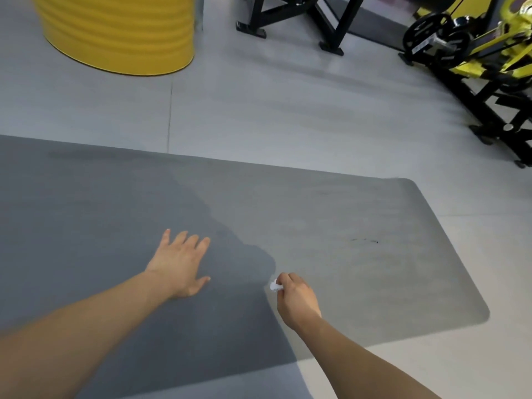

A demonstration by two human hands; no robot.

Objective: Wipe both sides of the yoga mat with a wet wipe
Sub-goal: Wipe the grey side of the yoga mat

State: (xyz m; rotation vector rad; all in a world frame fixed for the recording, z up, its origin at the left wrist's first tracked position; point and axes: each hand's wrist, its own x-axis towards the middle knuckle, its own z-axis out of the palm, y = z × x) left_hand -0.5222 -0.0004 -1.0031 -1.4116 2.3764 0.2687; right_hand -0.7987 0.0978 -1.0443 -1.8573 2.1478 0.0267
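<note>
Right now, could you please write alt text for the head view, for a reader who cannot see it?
A person leans over a grey yoga mat on the floor, the left hand pressed flat on it and the right hand pinching a small white wipe against it. The mat's left part looks darker than its right. Behind stand a yellow drum and gym machines.

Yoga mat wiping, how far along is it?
The yoga mat's left part looks darker, likely already wiped damp. The right hand pinches the wet wipe at that dark edge while the left hand presses flat. The lighter right stretch remains, plus the underside.
</note>
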